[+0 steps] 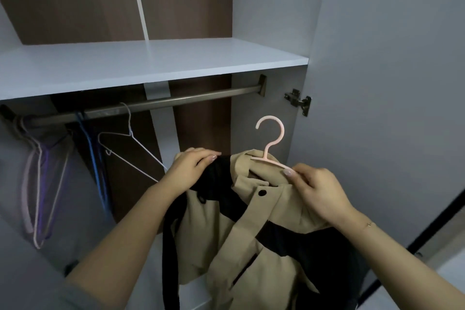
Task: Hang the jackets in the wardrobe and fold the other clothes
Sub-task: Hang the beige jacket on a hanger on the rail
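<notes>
Nearest the camera, the beige and black jacket (251,229) is held up between the two forearms, its body hanging down toward six o'clock and its collar at the top. The right hand (319,194) is curled onto the right shoulder of the jacket, with thumb and fingers pinching the cloth together with the right arm of the pink hanger (270,148); the left hand (191,168) is laid over the left shoulder, fingers bent down onto the dark lining and gripping it. The shoulder bar of the hanger is seen to run roughly from nine to three o'clock, slightly lower at the right end, while its hook stands upright toward twelve o'clock with the opening turned to the left. Farther in, the wardrobe rail (176,102) lies above and beyond the hook, at about eleven o'clock from it, well apart, and its long axis is nearly parallel to the shoulder bar. A bare stretch of rail is judged to lie nearer the right hand, so the hook would have to be raised and carried forward over it. Farther left, a white wire hanger (125,143) and several coloured hangers (40,184) are hung on the rail, beneath the white shelf (151,63).
</notes>
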